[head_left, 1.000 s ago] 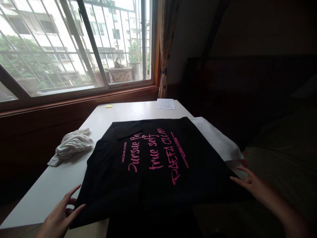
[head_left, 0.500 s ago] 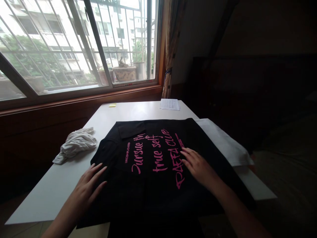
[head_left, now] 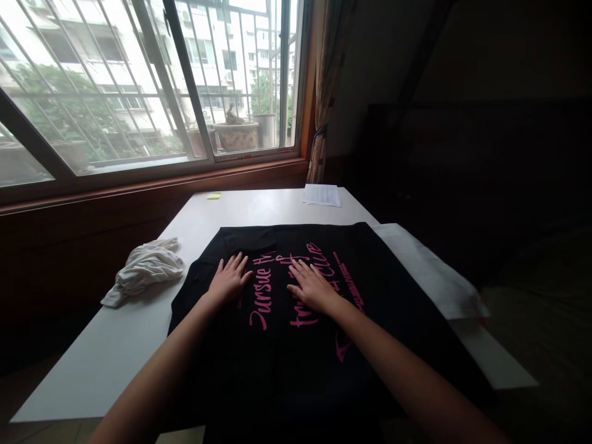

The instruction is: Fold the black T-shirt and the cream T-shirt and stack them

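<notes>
A black T-shirt (head_left: 287, 364) with pink lettering lies spread out on the white table (head_left: 83, 364), its collar side to the left. My left hand (head_left: 230, 279) rests on the shirt just left of the lettering, fingers spread and pointing away from me. On the printed words lies my right hand (head_left: 312, 285), its palm down and fingers outstretched, covering some of the letters. Neither hand grips the cloth. The shirt's near edge hangs in dark shadow and is hard to make out.
A crumpled white cloth (head_left: 145, 268) sits at the table's left edge. White fabric (head_left: 430, 271) sticks out beyond the shirt on the right. Papers (head_left: 322, 195) and a yellow sticky note (head_left: 213, 196) lie at the far end, below a barred window (head_left: 152, 86).
My left hand has moved from the collar edge forward and right onto the shirt. My right hand has shifted left and slightly forward across the lettering. The shirt stays flat.
</notes>
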A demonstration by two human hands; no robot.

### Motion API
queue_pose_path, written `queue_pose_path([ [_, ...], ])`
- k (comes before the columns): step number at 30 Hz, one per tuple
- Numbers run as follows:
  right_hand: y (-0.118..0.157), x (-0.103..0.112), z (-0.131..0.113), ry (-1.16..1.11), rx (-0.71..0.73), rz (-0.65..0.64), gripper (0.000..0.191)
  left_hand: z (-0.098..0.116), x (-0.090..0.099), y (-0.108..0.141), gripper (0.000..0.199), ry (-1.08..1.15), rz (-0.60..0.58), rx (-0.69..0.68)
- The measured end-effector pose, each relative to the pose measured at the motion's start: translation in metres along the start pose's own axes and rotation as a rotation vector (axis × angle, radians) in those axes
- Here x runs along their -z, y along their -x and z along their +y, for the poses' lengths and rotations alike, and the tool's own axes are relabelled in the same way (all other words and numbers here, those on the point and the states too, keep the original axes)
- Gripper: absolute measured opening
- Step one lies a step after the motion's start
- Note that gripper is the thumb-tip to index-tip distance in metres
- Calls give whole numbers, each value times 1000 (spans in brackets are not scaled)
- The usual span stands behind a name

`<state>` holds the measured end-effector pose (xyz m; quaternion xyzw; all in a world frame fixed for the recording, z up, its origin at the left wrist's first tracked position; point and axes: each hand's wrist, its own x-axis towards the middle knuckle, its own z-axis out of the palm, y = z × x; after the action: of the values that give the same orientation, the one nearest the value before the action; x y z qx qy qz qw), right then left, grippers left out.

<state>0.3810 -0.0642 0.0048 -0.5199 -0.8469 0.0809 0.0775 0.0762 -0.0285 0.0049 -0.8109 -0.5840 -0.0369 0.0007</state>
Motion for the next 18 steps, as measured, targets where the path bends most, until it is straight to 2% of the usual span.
queue_pose_path([
  [5, -12, 1, 23, 11, -74, -14, 77, -16, -8, -6, 58, -7, 72, 1],
  [14, -45, 2, 77, 36, -153, 17, 78, -17, -11, 2, 47, 36, 218, -71],
  [18, -62, 13, 111, 70, -258, 16, 78, -16, -6, 3, 46, 66, 249, -94],
])
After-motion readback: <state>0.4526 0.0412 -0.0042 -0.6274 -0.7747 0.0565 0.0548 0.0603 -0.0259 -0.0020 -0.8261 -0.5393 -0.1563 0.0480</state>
